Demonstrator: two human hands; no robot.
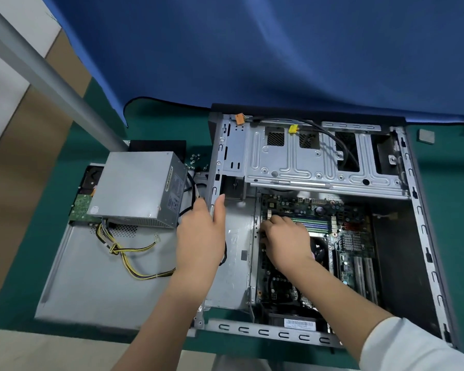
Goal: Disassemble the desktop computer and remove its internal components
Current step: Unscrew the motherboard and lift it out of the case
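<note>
Two bare hands work at an open desktop computer case [418,236] lying on its side on a green table [156,135]. Left hand [202,231] grips the case's left edge rail, thumb hooked over the metal. Right hand [285,236] reaches inside, fingers curled down at the motherboard's [351,250] left edge beside the memory slots; what they grasp, if anything, I cannot tell. Removed already, a grey power supply [137,188] sits on the detached side panel [97,285] left of the case, its yellow-and-black cables [129,253] trailing.

one computer case [316,167], one power supply [134,188], one side panel [91,285], two hands [201,231]
</note>
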